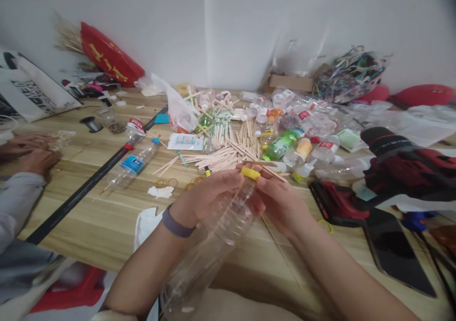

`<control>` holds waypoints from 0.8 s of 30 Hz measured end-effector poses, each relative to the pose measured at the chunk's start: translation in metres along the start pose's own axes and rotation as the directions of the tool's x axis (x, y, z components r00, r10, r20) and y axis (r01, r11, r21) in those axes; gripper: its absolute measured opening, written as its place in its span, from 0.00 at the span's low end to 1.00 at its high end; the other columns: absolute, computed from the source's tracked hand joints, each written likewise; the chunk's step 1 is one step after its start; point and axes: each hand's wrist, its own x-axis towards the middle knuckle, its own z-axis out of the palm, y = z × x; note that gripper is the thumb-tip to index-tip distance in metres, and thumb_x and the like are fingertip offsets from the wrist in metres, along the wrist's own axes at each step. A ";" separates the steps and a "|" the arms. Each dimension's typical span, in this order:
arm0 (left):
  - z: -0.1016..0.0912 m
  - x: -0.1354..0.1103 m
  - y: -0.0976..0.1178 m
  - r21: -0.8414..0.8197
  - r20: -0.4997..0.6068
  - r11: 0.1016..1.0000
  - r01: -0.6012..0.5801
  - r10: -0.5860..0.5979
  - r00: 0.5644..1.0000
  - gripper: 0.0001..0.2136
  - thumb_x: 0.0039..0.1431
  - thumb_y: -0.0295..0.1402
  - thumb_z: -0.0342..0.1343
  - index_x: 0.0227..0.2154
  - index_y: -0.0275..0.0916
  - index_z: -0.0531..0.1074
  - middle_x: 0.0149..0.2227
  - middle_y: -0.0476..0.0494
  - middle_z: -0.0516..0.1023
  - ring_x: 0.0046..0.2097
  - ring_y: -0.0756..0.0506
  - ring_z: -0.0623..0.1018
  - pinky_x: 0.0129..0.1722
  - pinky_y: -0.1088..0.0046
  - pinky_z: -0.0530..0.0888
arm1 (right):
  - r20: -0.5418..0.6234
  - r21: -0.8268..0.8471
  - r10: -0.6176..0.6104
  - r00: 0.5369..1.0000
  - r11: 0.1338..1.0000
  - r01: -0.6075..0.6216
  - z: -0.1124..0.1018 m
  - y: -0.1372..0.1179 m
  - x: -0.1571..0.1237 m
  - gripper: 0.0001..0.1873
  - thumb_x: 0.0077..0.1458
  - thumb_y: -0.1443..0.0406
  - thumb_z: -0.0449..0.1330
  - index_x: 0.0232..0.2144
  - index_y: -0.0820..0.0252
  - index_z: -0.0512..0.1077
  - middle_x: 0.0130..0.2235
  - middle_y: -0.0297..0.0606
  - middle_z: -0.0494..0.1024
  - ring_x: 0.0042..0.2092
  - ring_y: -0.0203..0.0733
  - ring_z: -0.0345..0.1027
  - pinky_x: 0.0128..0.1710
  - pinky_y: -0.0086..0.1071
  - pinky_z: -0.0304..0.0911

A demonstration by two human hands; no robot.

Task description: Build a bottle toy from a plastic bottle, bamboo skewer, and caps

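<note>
A clear plastic bottle point(217, 242) with a yellow cap point(251, 174) lies tilted between my hands, its base toward me and its neck pointing away. My left hand point(213, 193), below a dark wristband, is closed around the neck and shoulder, with its thumb near the cap. From the other side my right hand point(281, 195) is closed on the neck, thumb by the cap. Inside the bottle a thin stick shows along the neck. Another thin stick point(281, 250) slants down beneath my right hand, and wooden sticks lie just beyond it.
Wooden sticks point(224, 157) and many plastic bottles point(285, 143) crowd the table's far side. At right are a red-black power drill point(402, 169) and a phone point(395, 250). A labelled bottle point(132, 164) lies near a black strip point(96, 195). A co-worker's hands point(32, 152) are at left.
</note>
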 end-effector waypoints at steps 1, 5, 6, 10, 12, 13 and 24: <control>0.000 0.000 0.000 0.003 0.000 1.000 -0.004 0.004 1.000 0.22 0.52 0.52 0.65 0.33 0.33 0.80 0.30 0.39 0.82 0.31 0.46 0.79 0.32 0.73 0.73 | 0.024 -0.028 -0.008 1.000 1.000 0.008 -0.002 0.000 0.000 0.21 0.51 0.53 0.71 0.42 0.59 0.75 0.27 0.30 0.74 0.19 0.31 0.61 0.19 0.26 0.62; -0.001 -0.001 0.002 -0.024 0.011 1.000 0.019 -0.018 1.000 0.22 0.59 0.52 0.59 0.36 0.35 0.79 0.29 0.39 0.82 0.30 0.46 0.79 0.29 0.74 0.71 | 0.168 -0.159 -0.023 0.986 0.986 0.050 -0.010 -0.002 0.001 0.15 0.61 0.54 0.64 0.42 0.59 0.75 0.25 0.31 0.73 0.23 0.34 0.66 0.25 0.27 0.64; -0.002 -0.001 0.003 -0.030 0.007 0.999 0.029 -0.029 1.000 0.21 0.61 0.51 0.57 0.36 0.34 0.79 0.29 0.39 0.82 0.30 0.46 0.79 0.29 0.75 0.70 | 0.201 -0.185 -0.024 0.979 0.981 0.062 -0.011 -0.003 0.001 0.14 0.63 0.55 0.63 0.42 0.59 0.74 0.25 0.31 0.73 0.24 0.35 0.67 0.27 0.28 0.65; -0.003 -0.003 0.004 -0.058 -0.008 0.998 0.039 -0.039 0.999 0.17 0.61 0.46 0.58 0.35 0.34 0.79 0.29 0.40 0.83 0.30 0.46 0.80 0.30 0.75 0.71 | 0.280 -0.195 -0.032 0.960 0.977 0.089 -0.012 -0.009 0.003 0.13 0.64 0.55 0.63 0.40 0.59 0.71 0.24 0.30 0.74 0.26 0.35 0.68 0.30 0.28 0.66; -0.003 -0.004 0.004 -0.083 -0.006 0.996 0.040 -0.041 0.999 0.16 0.60 0.44 0.60 0.36 0.34 0.80 0.30 0.40 0.83 0.30 0.46 0.80 0.31 0.75 0.71 | 0.286 -0.195 -0.023 0.958 0.977 0.081 -0.009 -0.012 0.004 0.15 0.63 0.54 0.64 0.40 0.58 0.69 0.24 0.29 0.73 0.26 0.35 0.68 0.29 0.28 0.66; -0.002 -0.005 0.004 -0.095 -0.007 0.995 0.038 -0.039 0.999 0.15 0.59 0.44 0.61 0.37 0.34 0.80 0.30 0.40 0.83 0.30 0.46 0.81 0.31 0.75 0.72 | 0.287 -0.201 -0.015 0.958 0.977 0.076 -0.008 -0.014 0.005 0.17 0.61 0.53 0.65 0.40 0.58 0.68 0.24 0.28 0.73 0.25 0.35 0.68 0.29 0.28 0.66; -0.001 -0.009 0.002 -0.028 -0.099 0.999 0.026 -0.029 0.995 0.24 0.59 0.53 0.58 0.31 0.31 0.80 0.29 0.39 0.82 0.29 0.47 0.79 0.32 0.75 0.72 | 0.223 -0.412 -0.135 0.965 0.884 0.219 -0.014 -0.007 0.007 0.20 0.63 0.45 0.58 0.45 0.52 0.74 0.27 0.34 0.74 0.31 0.42 0.72 0.32 0.35 0.70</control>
